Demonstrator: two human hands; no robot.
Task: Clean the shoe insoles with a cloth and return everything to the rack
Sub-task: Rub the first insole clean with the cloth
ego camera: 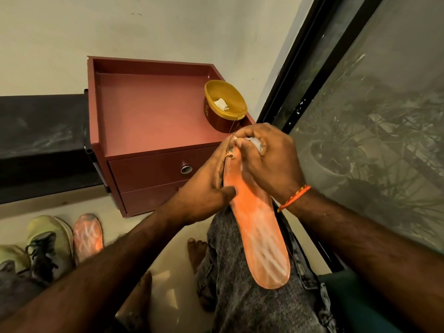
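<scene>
Head view is showing an orange insole (258,234) lying along the person's right thigh, on grey jeans (242,296). Its long axis is running from the lower right – the rounded end close to the camera – up toward the small red cabinet (149,121), where the far end is hidden between the two hands. The surface is looking orange with pale whitish streaks, and the far edge is seeming frayed.

The left hand (204,195) is gripping the insole from its left edge, fingers curled underneath and the thumb pressing on top. The right hand (266,159) is closed into a fist around a small white cloth (254,143), pressing it on the far part of the insole. An orange thread bracelet (294,198) is sitting on the right wrist.

On the cabinet top, near its right front corner, a yellow-rimmed tub (224,104) is standing open with something white inside. On the floor at the left, a second orange insole (87,236) is lying beside a pair of greenish shoes (48,241) – whether they are touching, I cannot tell.
</scene>
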